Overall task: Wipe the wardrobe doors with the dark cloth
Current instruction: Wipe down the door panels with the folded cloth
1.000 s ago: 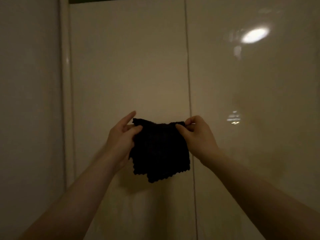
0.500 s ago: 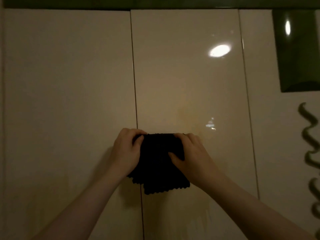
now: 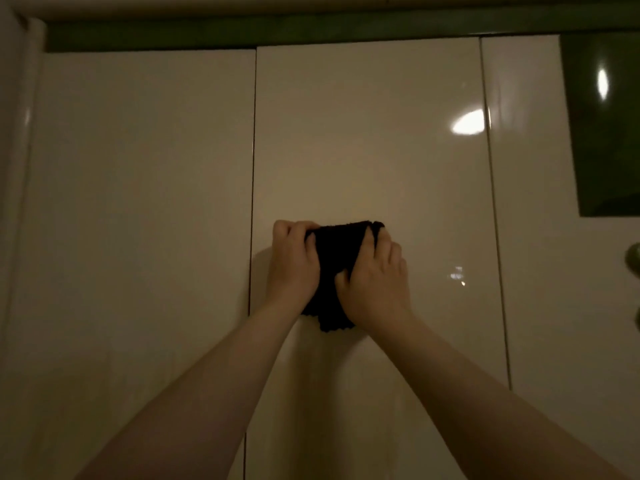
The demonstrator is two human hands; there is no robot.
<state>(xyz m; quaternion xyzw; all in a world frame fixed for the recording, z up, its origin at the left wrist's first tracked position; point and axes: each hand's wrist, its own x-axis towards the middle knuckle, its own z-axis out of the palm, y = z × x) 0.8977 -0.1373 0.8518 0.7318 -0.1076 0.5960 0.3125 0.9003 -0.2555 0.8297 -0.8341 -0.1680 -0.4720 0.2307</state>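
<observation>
A dark cloth (image 3: 334, 258) is folded and held flat against the glossy cream middle wardrobe door (image 3: 367, 150), just right of the seam with the left door (image 3: 138, 202). My left hand (image 3: 292, 261) grips the cloth's left edge with curled fingers. My right hand (image 3: 377, 282) lies over its right side, fingers hooked on the top corner. The cloth's scalloped lower edge hangs out below both hands. Both forearms reach up from the bottom of the view.
A narrower cream panel (image 3: 533, 271) stands to the right, with a dark green inset (image 3: 609, 133) at its top and a dark curly ornament (image 3: 635, 258) at the right edge. A green strip (image 3: 311, 31) runs above the doors. A pale frame post (image 3: 17, 133) borders the left.
The view has tilted up and shifted, so the doors' top edge shows. Both hands have closed in on the cloth and bunched it narrower against the middle door.
</observation>
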